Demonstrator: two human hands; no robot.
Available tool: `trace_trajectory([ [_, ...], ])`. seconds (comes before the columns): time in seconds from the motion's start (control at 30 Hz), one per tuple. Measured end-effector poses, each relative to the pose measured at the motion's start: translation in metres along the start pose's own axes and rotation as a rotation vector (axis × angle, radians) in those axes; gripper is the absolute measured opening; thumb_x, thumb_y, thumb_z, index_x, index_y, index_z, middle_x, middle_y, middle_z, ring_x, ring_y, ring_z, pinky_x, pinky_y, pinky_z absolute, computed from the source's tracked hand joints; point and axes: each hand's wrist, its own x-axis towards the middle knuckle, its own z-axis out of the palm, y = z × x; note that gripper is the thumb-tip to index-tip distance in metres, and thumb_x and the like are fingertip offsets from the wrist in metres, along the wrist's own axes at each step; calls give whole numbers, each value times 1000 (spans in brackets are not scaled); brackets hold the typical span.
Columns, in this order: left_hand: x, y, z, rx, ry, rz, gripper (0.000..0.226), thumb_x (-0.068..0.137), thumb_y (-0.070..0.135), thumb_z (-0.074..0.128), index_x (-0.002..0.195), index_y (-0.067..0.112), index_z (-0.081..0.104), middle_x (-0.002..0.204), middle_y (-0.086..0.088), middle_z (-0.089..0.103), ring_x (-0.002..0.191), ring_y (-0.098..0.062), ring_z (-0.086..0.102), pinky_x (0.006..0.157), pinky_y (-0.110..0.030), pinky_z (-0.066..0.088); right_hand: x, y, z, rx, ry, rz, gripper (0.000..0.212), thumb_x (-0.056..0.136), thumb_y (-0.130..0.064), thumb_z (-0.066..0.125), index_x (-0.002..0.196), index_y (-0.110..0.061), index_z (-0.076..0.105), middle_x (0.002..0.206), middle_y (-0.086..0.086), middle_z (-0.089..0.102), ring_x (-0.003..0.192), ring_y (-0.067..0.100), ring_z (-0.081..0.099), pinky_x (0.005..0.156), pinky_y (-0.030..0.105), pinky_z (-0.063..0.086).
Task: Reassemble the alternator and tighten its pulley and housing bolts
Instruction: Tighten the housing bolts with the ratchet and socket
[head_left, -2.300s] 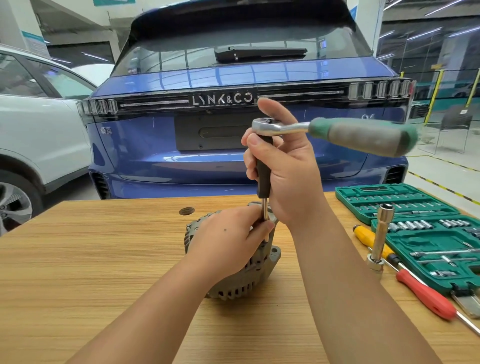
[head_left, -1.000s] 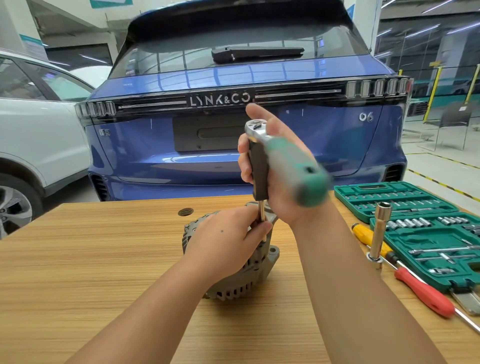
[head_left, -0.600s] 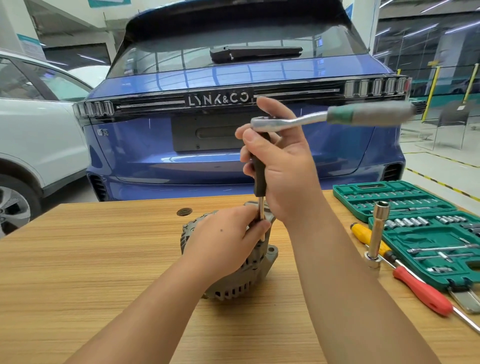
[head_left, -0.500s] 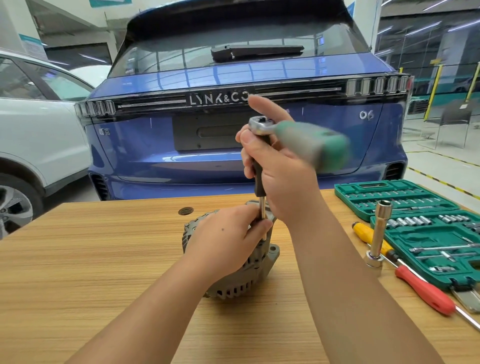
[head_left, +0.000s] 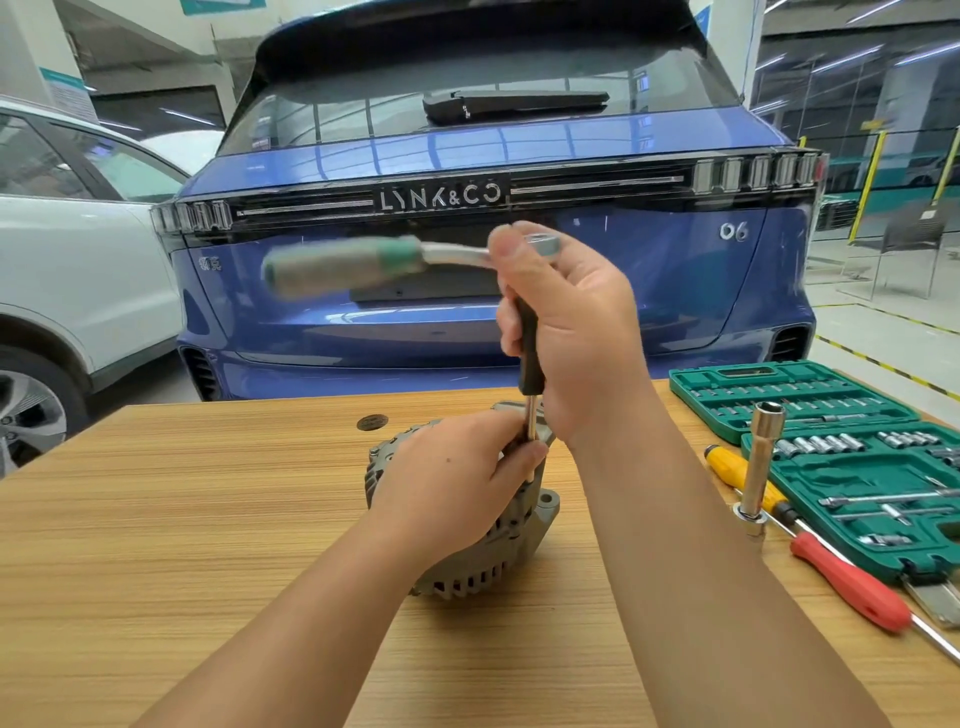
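Ratchet handle (head_left: 343, 265) now left of fingers (head_left: 511, 249)

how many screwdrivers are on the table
2: a yellow-handled one beside the green socket case, and a red-handled one nearer the front edge. The case may hide more.

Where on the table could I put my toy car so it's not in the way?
The bare wood left of the alternator, out to the table edge, is free. So is the near strip in front of it. The right side is crowded: screwdrivers, an upright socket and the green tool case.
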Motion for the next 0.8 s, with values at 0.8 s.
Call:
trace_trajectory([
  [0.8, 0, -1, 0, -24, 6, -11, 31, 101, 55, 39, 100, 34, 62, 88, 13, 68, 83, -7, 62, 75, -40, 56, -3, 1, -5, 191, -259, 15, 35, 93, -36, 56, 124, -23, 65, 92, 13, 53, 67, 16, 54, 61, 27, 46],
])
